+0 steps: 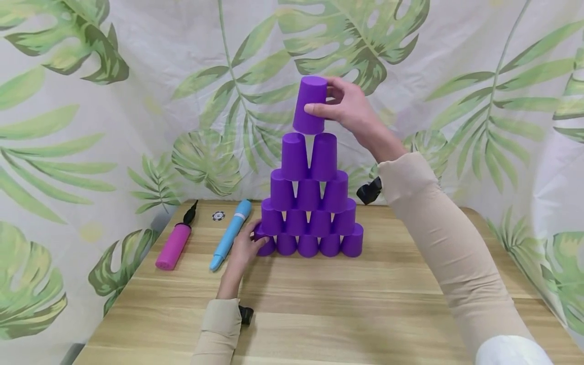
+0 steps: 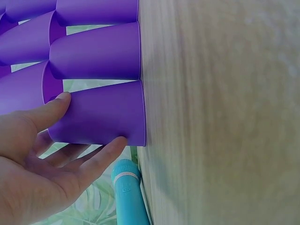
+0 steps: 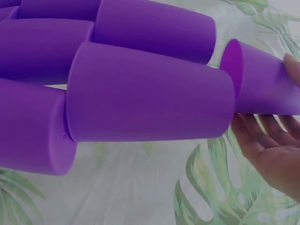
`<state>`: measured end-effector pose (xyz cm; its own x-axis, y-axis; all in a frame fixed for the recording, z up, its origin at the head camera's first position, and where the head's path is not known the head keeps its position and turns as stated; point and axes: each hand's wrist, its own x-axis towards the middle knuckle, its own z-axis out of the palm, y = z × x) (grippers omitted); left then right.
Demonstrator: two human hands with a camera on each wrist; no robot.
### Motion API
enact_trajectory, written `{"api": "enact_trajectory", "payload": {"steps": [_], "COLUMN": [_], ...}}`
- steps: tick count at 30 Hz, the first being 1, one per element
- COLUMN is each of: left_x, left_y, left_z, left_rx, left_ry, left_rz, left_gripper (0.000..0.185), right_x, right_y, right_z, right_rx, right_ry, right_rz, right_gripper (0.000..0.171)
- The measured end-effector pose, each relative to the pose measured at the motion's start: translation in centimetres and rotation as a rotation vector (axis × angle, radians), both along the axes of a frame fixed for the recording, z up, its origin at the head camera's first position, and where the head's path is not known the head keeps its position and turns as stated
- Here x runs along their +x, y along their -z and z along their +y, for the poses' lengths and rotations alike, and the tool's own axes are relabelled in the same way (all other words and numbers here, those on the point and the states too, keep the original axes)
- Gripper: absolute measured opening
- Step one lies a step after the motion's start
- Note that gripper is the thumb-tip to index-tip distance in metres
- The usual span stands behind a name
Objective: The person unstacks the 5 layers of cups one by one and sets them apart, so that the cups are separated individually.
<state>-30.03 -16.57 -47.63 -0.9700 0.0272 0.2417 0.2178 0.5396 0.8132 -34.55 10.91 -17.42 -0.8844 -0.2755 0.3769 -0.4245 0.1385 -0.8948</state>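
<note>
Fourteen purple cups [image 1: 308, 196] are stacked mouth down on the bench [image 1: 388, 299] in rows of five, four, three and two. Above the upper pair, one more cup [image 1: 309, 94] is held mouth down, slightly tilted, by the right hand [image 1: 349, 106]. Its grip is closed round the cup's side, thumb in front and fingers behind, parted only by the cup's width. Whether the rim is in contact with the pair cannot be told. On the left, the end cup [image 2: 105, 112] of the bottom row is lightly clasped by the left hand [image 1: 244, 248]; that grip is spread about the cup, with thumb and fingertips laid on it. Just beside the left hand, a blue tube [image 1: 230, 235] is laid slantwise. Farther left, a pink pump [image 1: 174, 247] is laid, its black nozzle pointed at the back edge, and between them a chip [image 1: 218, 216] is seen. Behind, a leaf-printed cloth [image 1: 150, 101] is hung.
</note>
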Motion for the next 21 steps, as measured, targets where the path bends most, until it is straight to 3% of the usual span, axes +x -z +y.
{"api": "enact_trajectory", "payload": {"steps": [6,11,16,21], "left_x": [-0.1,-0.1,0.0,0.3], "left_y": [-0.2,-0.4,-0.3,-0.3], "left_z": [0.1,0.2,0.1,-0.2], "left_rx": [0.005,0.004,0.001,0.014], "left_ry": [0.003,0.004,0.011,0.004], "left_rz": [-0.024,-0.02,-0.024,-0.032], "left_gripper": [0.056,0.056,0.056,0.056], "right_x": [-0.1,-0.4,-0.4,-0.8], "right_y": [-0.9,-0.7,1.2,6.1], "right_z": [2.0,5.1,9.3,13.5], "right_rx": [-0.207,-0.267,-0.214,-0.013], "right_ry": [0.04,0.132,0.257,0.419], "right_rz": [-0.006,0.014,0.005,-0.06], "right_gripper": [0.062,0.063,0.065,0.069]}}
